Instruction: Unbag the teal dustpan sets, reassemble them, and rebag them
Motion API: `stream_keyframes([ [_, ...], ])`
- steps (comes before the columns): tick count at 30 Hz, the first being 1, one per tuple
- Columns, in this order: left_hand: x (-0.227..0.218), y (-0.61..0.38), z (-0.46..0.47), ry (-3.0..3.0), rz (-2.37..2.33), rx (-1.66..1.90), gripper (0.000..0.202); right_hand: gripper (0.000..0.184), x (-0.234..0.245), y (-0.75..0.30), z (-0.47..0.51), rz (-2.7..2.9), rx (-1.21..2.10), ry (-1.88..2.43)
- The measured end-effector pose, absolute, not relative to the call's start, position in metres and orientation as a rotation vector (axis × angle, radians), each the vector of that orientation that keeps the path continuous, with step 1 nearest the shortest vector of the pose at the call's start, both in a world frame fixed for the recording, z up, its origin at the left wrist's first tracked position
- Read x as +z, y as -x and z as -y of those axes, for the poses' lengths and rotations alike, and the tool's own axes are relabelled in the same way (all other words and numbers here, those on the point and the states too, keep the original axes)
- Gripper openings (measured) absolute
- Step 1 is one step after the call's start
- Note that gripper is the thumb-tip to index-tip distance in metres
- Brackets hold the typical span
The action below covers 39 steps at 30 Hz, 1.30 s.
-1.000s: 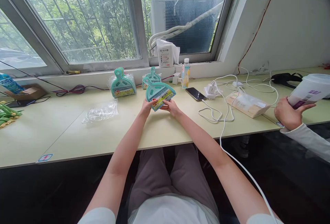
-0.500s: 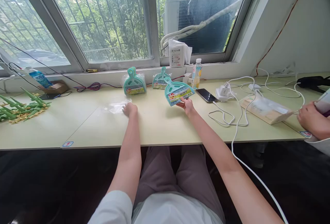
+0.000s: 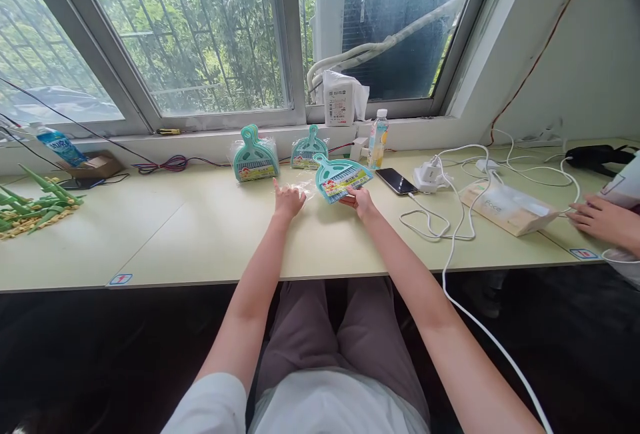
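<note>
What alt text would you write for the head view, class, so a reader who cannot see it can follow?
Seated at a pale desk under a window, a person holds a teal mini dustpan set in the right hand, while the left hand touches a clear plastic bag. Two more bagged sets stand by the sill.

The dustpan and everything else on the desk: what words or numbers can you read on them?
"Face", faintly, on the tissue pack.
Dustpan in the right hand: colourful label, print too small to read.
White bag on the sill: printed label, too small.
Blue packet far left: white lettering, blurred.
Desk stickers: unreadable.
</note>
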<state>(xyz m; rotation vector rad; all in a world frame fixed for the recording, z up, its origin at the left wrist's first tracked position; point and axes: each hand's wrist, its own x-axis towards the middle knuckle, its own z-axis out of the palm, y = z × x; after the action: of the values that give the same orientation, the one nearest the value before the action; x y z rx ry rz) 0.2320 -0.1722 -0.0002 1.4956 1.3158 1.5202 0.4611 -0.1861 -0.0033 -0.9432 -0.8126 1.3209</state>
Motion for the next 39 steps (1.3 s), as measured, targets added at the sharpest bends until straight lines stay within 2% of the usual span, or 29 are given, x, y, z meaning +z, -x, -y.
stream_keyframes([
  [4, 0.001, -0.226, 0.171, -1.655, -1.506, 1.494, 0.010, 0.014, 0.002, -0.461, 0.191, 0.905, 1.419, 0.959],
  [9, 0.004, -0.216, 0.167, -2.126, -2.180, 0.757, 0.022, 0.014, 0.012, -0.471, 0.200, 1.073, 1.624, 1.038],
  [11, 0.006, -0.210, 0.166, -2.079, -2.357, 0.747, 0.028, 0.012, 0.013, -0.476, 0.201, 1.151, 1.702, 1.079],
  [15, 0.009, -0.200, 0.168, -1.878, -2.496, 1.032, 0.030, 0.012, 0.009, -0.483, 0.198, 1.174, 1.749, 1.097],
  [21, 0.009, -0.216, 0.175, -1.996, -2.227, 1.369, 0.031, 0.017, 0.000, -0.478, 0.191, 0.959, 1.543, 1.120],
  [27, 0.007, -0.233, 0.179, -2.142, -1.810, 1.529, 0.027, 0.018, 0.005, -0.461, 0.201, 1.150, 1.632, 0.958],
  [32, 0.017, -0.239, 0.189, -2.049, -1.575, 1.697, 0.023, 0.016, 0.003, -0.456, 0.200, 1.070, 1.508, 0.865],
  [36, 0.023, -0.243, 0.188, -1.594, -1.428, 1.931, 0.071, 0.016, -0.002, -0.459, 0.194, 0.977, 1.400, 0.768],
  [39, 0.024, -0.241, 0.179, -1.163, -1.172, 1.799, 0.081, 0.016, -0.003, -0.459, 0.192, 0.964, 1.386, 0.753],
])
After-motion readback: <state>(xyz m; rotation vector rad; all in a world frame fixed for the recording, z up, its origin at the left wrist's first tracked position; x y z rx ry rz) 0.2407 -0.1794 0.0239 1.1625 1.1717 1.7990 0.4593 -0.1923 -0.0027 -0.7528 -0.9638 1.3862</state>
